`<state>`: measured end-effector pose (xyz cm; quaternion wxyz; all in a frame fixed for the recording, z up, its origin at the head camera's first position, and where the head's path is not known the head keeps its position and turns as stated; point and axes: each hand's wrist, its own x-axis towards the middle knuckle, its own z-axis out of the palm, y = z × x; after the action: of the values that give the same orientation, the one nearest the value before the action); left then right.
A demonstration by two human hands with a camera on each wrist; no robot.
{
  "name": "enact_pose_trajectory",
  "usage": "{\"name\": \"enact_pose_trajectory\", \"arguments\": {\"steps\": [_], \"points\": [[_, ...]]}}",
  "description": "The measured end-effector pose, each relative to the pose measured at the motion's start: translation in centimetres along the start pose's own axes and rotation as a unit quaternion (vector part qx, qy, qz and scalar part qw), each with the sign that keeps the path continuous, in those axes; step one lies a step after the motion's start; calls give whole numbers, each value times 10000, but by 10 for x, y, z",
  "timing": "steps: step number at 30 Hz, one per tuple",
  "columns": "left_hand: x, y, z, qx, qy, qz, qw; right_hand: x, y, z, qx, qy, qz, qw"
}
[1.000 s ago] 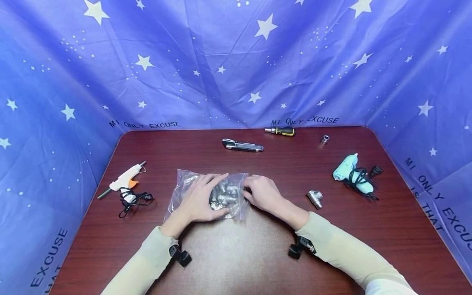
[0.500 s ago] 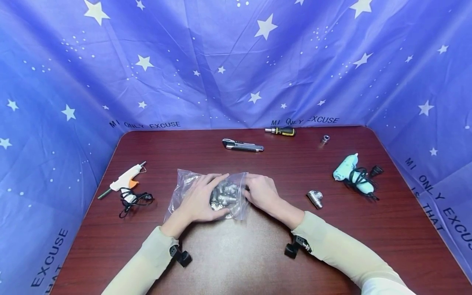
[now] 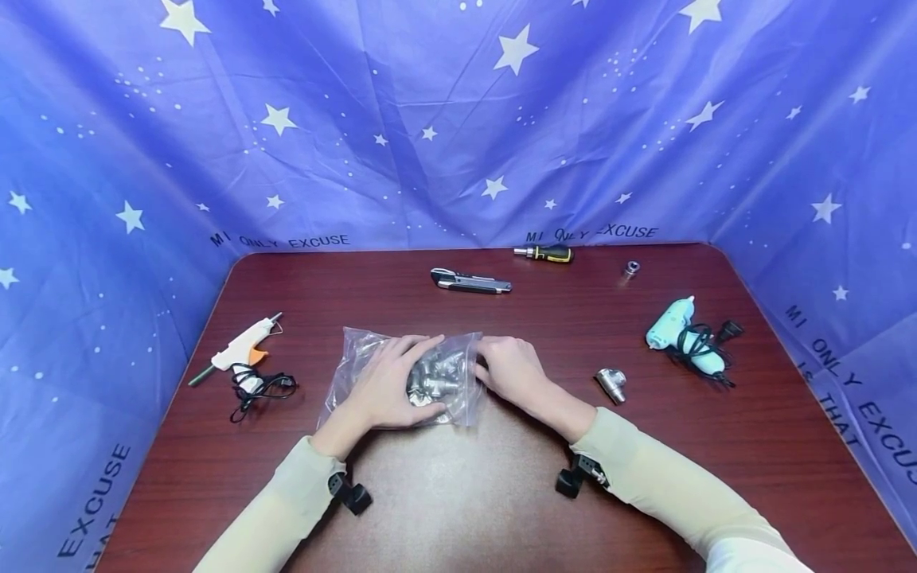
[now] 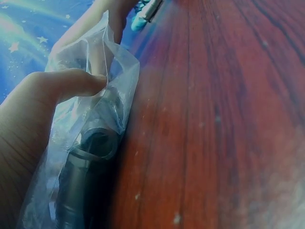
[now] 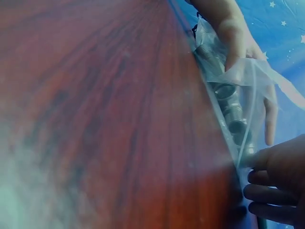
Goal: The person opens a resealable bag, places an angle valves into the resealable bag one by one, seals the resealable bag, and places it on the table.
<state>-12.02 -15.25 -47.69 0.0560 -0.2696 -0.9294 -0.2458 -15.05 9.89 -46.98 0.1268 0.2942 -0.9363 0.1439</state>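
A clear zip-top bag (image 3: 469, 398) holding several shiny metal fittings (image 3: 438, 380) lies on the table in front of me. My left hand (image 3: 390, 382) rests across the bag with fingers stretched out and the thumb on its near side. In the left wrist view that thumb (image 4: 71, 85) touches the plastic above a round, hollow metal end. My right hand (image 3: 510, 370) is at the bag's right edge and pinches the zip strip between thumb and forefinger. The right wrist view shows the right hand (image 5: 281, 183) with its other fingers curled; its fingertips are partly dark.
A metal tee fitting (image 3: 611, 385) lies right of the right forearm. Farther back are a utility knife (image 3: 470, 282), a screwdriver (image 3: 544, 254) and a small metal socket (image 3: 631, 269). Corded glue guns stand at either side: white (image 3: 243, 346) left, light blue (image 3: 673, 325) right.
The right hand and wrist have shifted slightly along the bag's right edge. The left hand and the bag stay in nearly the same place.
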Motion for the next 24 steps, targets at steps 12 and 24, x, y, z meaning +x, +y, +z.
{"name": "enact_pose_trajectory", "arguments": {"steps": [12, 24], "points": [[2, -2, 0, -18, 0, 26, 10000, -10, 33, -41, 358, 123, 67, 9993], [0, -1, -1, -65, 79, 31, 9999, -47, 89, -91, 243, -238, 1121, 9931]]}}
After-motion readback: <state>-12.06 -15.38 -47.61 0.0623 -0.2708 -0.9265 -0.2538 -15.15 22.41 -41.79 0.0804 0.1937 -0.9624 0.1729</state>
